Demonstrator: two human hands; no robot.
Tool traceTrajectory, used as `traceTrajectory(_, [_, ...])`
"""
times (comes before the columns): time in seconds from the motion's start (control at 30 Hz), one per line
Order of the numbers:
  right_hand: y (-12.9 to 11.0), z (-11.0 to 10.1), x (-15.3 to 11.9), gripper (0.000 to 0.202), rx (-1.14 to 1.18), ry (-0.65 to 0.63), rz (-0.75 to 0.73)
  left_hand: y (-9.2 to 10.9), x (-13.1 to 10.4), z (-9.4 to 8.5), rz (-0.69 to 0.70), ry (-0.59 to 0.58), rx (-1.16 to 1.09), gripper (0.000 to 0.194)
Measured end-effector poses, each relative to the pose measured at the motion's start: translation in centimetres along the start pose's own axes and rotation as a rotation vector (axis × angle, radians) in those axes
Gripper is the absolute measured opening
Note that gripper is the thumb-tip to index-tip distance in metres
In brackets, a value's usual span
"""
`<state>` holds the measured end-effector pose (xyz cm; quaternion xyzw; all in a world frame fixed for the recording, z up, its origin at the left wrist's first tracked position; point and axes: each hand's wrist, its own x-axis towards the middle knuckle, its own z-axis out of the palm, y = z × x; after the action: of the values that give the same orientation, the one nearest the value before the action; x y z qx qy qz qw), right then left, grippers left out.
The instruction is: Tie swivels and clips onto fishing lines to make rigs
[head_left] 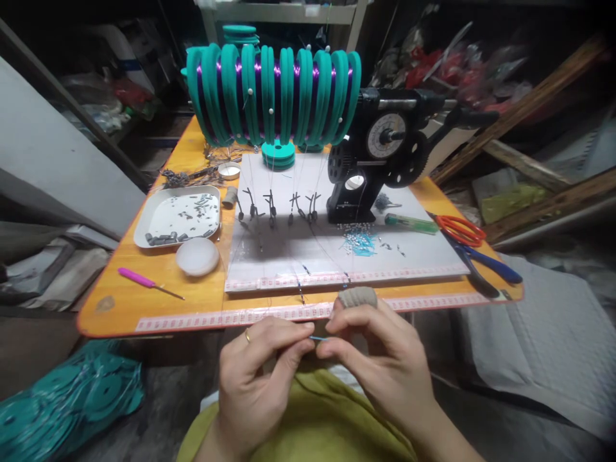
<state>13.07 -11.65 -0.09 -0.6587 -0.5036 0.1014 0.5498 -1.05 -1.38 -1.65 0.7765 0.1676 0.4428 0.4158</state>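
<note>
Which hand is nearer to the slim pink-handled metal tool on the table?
Left. The left hand is to the right of the tool, lower in view; the right hand is farther right, beyond the left.

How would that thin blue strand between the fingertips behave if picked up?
The blue strand is probably very light, being so thin. It looks straight between the left hand and right hand, so it may be stiff, or merely pulled taut. It could slip easily, since there's little to pinch.

Thin blue strand (318, 338): pinched between left hand (257, 369) and right hand (387, 356)
Round teal spools (287, 93): beyond and above the grip
</note>
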Motion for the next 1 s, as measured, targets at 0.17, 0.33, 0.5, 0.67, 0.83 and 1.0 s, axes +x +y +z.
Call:
traceTrajectory(0.17, [0.1,-0.9,0.0,0.017,0.029,-0.053,-0.003,0.1,0.1,-0.2,-0.014,-0.009,0.007,0.025])
traceTrajectory(0.33, [0.4,0.1,1.9,0.03,-0.205,-0.167,-0.195,-0.1,0.2,-0.7,-0.054,0.03,0.003,0.024])
traceTrajectory(0.5, [2.0,0.7,3.9,0.024,-0.487,-0.149,-0.321,-0.6,0.6,-1.1,-0.096,0.073,0.033,0.024])
traceTrajectory(0.67, [3.1,-0.9,4.9,0.02,-0.727,0.016,-0.33,-0.8,1.1,-1.0,-0.086,0.085,0.123,0.022])
traceTrajectory(0.83, [0.7,-0.9,3.8,0.018,-0.33,-0.043,-0.299,-0.7,1.6,-0.8,-0.034,0.059,0.158,0.022])
traceTrajectory(1.0, [-0.5,-0.2,2.9,0.018,-0.227,-0.041,-0.288,-0.5,1.8,-0.8,-0.042,0.007,0.157,0.021])
